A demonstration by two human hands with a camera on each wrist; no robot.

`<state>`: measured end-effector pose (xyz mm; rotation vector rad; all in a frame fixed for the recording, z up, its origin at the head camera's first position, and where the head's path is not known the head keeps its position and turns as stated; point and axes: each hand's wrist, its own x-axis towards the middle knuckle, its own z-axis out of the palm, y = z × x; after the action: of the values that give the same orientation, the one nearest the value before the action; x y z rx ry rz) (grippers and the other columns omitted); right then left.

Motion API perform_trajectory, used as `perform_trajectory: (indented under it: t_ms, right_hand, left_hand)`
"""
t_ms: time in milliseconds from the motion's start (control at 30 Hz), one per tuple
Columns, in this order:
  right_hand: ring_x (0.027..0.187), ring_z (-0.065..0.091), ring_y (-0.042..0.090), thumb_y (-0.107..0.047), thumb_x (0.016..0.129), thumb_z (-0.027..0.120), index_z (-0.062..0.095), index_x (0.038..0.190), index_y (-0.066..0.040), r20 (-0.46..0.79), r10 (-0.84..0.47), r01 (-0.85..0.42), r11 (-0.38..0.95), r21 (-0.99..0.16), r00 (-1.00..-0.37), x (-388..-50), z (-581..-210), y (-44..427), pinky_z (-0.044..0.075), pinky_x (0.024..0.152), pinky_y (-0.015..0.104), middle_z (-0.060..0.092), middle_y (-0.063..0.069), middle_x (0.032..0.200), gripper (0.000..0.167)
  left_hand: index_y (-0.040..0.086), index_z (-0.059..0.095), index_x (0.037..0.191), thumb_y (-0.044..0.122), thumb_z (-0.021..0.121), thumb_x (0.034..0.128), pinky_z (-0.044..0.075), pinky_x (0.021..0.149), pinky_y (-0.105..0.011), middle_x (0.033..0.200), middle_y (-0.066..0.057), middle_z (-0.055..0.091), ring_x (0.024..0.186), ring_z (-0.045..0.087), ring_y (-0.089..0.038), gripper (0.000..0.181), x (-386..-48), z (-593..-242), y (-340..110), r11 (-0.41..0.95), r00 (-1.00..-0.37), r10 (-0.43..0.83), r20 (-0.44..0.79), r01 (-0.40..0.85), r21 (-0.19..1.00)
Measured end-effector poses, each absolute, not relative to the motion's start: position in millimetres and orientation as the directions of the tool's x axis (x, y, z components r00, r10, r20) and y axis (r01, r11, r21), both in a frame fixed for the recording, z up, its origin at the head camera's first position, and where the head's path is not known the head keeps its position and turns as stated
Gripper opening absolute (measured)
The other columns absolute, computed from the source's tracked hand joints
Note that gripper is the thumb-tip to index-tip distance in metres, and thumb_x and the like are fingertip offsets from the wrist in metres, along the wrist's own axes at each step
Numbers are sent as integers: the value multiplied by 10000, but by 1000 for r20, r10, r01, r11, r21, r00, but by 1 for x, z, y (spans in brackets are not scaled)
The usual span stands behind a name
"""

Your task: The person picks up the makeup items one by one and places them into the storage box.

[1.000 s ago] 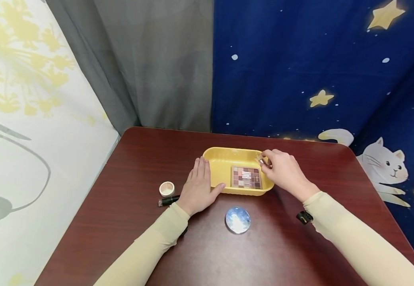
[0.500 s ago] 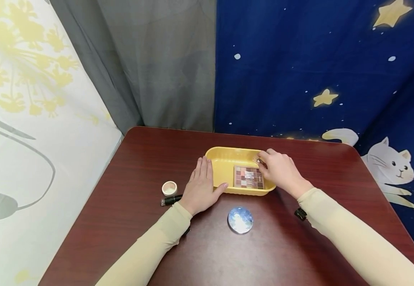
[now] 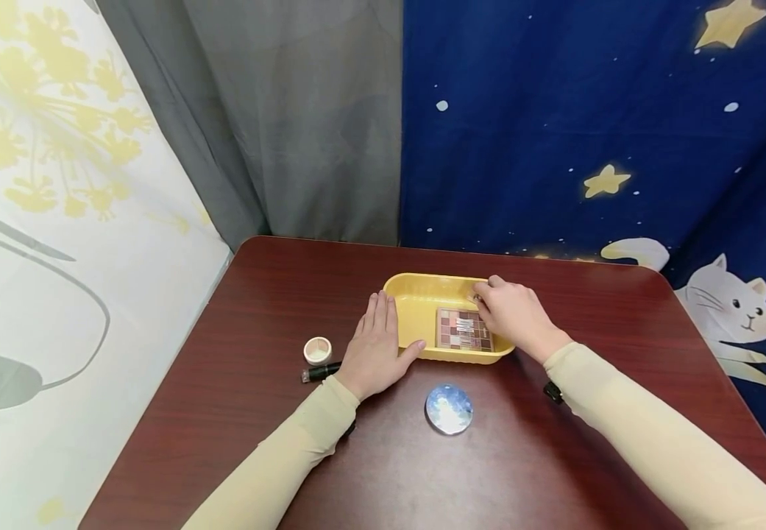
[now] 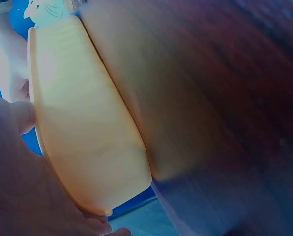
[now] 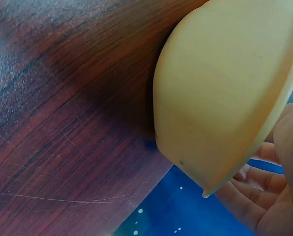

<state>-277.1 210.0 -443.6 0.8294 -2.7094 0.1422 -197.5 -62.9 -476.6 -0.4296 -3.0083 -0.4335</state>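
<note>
A yellow oval tray (image 3: 416, 313) stands on the table. My left hand (image 3: 376, 361) rests with straight fingers on its left end, the thumb along the near rim. An eyeshadow palette (image 3: 465, 329) lies flat in the tray's right half. At the right end my right hand (image 3: 518, 313) reaches over the rim and pinches a small clear-and-brown item (image 3: 474, 297), mostly hidden by the fingers. Both wrist views show chiefly the tray's outer wall (image 4: 82, 113); in the right wrist view, curled fingers (image 5: 264, 187) show past the rim.
A round blue, shiny compact (image 3: 449, 409) lies in front of the tray. Left of my left hand are a small round pot (image 3: 317, 351) with pale segments and a black stick (image 3: 321, 372) with a clear end. Curtains hang behind the dark red table (image 3: 316, 272).
My right hand has lowered the small item a little farther into the tray's right end. The left hand keeps its place on the tray. The whole view has shifted slightly.
</note>
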Motion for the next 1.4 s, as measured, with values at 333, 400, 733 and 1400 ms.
perform_trajectory:
  t_ms: [333,400,733,1400]
  right_hand:
    - [660,629,291,-185,924,713,694,1084,-90,270,-548,-559,828,40,-792,-283,-448,205,538,552,470,608,111,869,187]
    - [661,630,291,-181,925,714,697,1083,-87,264,-550,-559,828,46,-792,-283,-448,205,540,553,468,611,114,873,185]
    - [662,635,303,-173,932,721,698,1050,-76,258,-566,-572,818,60,-783,-283,-450,202,533,544,475,610,120,868,154]
    - [775,644,286,12,894,650,722,1123,-85,168,-602,-577,797,176,-780,-291,-457,192,536,538,459,649,134,930,259]
  left_hand:
    - [-42,104,1588,689,368,983,179,1198,-457,1661,-220,41,1534,5,-318,985,-198,-477,-64,913,-957,264,119,288,290]
    - [-37,101,1590,691,369,981,181,1197,-459,1662,-215,38,1534,4,-316,986,-198,-478,-64,911,-958,262,117,285,296]
    - [-36,93,1591,693,377,978,178,1197,-456,1663,-214,33,1535,6,-313,994,-198,-477,-63,916,-960,258,112,280,289]
    - [-33,87,1592,717,320,976,180,1196,-467,1666,-204,9,1534,-31,-308,998,-200,-483,-64,916,-956,270,117,293,276]
